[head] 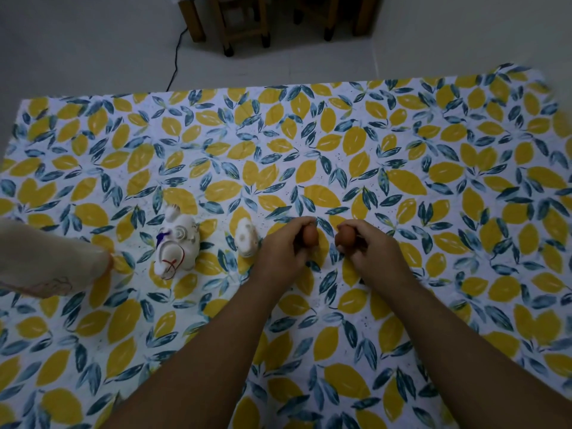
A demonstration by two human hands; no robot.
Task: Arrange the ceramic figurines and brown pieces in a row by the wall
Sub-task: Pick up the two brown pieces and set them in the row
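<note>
From my feed, both bare forearms rise from the bottom edge across the cloth (402, 150), a white sheet printed with yellow lemons and dark blue-green leaves, and they converge toward its middle. I see the left hand (283, 249) curled palm-down, its fingers pinched around a brown piece (310, 235), a smooth, rounded, egg-like reddish-brown lump that pokes out past the fingertips and sits low against the cloth. The right hand (370, 246) mirrors it, fingers closed on a second brown piece (345, 236) of the same colour and shape; the two pieces lie near each other with a narrow gap of cloth between them, side by side in a line. Just beside the left hand, touching or nearly touching its knuckles, stands a small white figurine (246, 238), pale and ribbed, too dim for me to read its form. Further left, apart from it, I make out a larger white figurine (176, 243) with a swirl in relief, a purple mark and thin red lines, leaning toward the camera. At the left edge a pale shape (52, 258) rests on the cloth; I cannot tell what it is. Beyond the cloth lies a light floor (93, 41), a black cable (176, 60) and dark wooden furniture legs (241, 23)
</note>
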